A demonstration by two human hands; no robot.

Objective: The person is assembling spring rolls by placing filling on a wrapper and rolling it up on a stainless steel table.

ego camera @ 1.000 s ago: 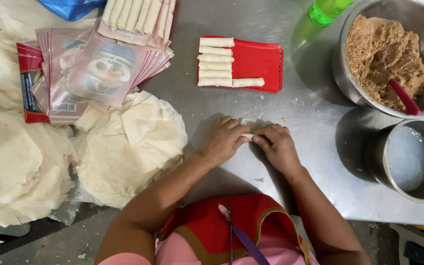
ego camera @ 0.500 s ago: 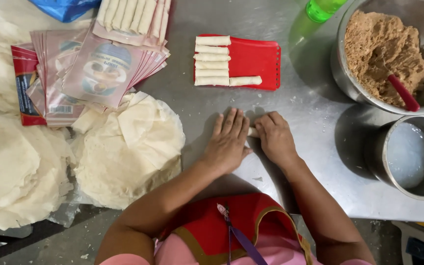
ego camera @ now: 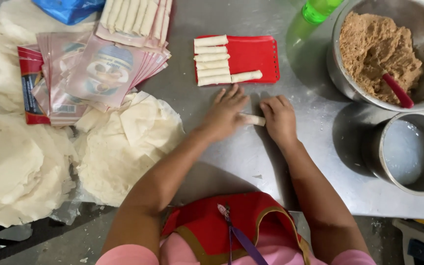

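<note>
Head view: both hands lie flat on the metal table [ego camera: 251, 157], palms down, pressing on a small pale roll [ego camera: 254, 119] that lies crosswise between them. The left hand [ego camera: 225, 112] has its fingers spread and straight, covering the roll's left end; the right hand [ego camera: 278, 115] has its fingers together and slightly curled over the right end. Neither hand is closed around the roll; both rest on top of it, and only a short middle stretch of it shows in the gap between them.

Taking the roll as the landmark: just beyond it, farther from the person, lies a red tray [ego camera: 253, 55] with a row of finished rolls [ego camera: 213, 60] stacked side by side on its left half, one more jutting out to the right at the bottom of the row. To the right of the roll and farther back stands a large metal bowl [ego camera: 342, 78] holding brown filling [ego camera: 376, 49], with a red-handled utensil [ego camera: 397, 91] stuck in it. Right of the roll and nearer the person sits a smaller metal pot [ego camera: 420, 184] with a whitish liquid. A green bottle [ego camera: 319, 10] stands beyond the tray. Left of the roll lie heaps of thin pale wrappers [ego camera: 123, 147], and beyond those a fan of flat printed packets [ego camera: 101, 73] with more rolls [ego camera: 136, 17] resting above them.
</note>
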